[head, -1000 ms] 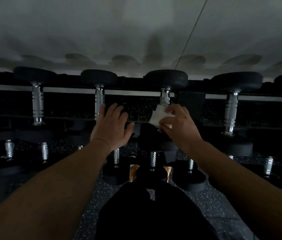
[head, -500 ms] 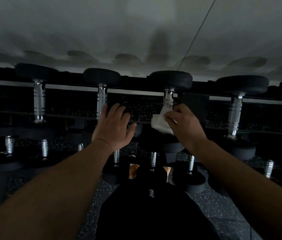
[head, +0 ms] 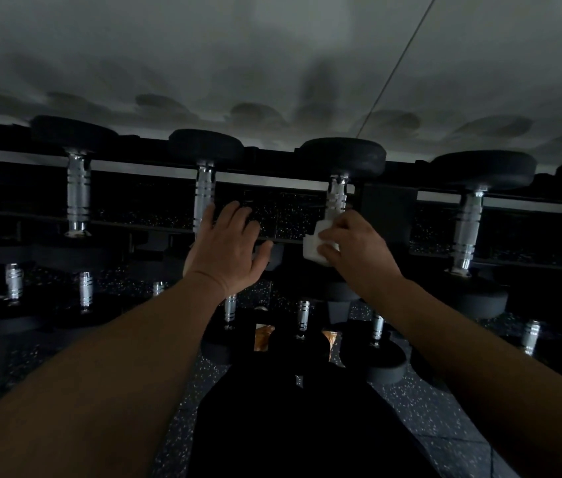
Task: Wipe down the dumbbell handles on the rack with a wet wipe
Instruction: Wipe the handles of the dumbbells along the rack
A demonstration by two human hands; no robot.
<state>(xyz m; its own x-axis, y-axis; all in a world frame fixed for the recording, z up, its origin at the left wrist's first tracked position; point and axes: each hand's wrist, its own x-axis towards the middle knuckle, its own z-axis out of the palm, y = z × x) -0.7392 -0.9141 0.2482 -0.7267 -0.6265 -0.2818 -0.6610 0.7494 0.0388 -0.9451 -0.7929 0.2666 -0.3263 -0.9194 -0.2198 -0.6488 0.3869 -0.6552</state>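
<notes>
A dark rack (head: 272, 182) carries a top row of black dumbbells with chrome handles. My right hand (head: 359, 248) pinches a white wet wipe (head: 314, 244) against the lower part of the middle dumbbell's handle (head: 337, 196). My left hand (head: 226, 248) hovers with fingers spread in front of the rack, just right of the neighbouring handle (head: 204, 198), and holds nothing. Other top-row handles stand at the left (head: 79, 198) and right (head: 466, 225).
A lower tier holds smaller dumbbells with short chrome handles (head: 302, 313). Black weight heads (head: 374, 362) sit near the speckled rubber floor (head: 428, 419). My dark-clothed legs fill the bottom centre. A pale wall rises behind the rack.
My right hand has slid the wipe down the middle handle, so more bare chrome shows above it. The left hand stays open in about the same spot.
</notes>
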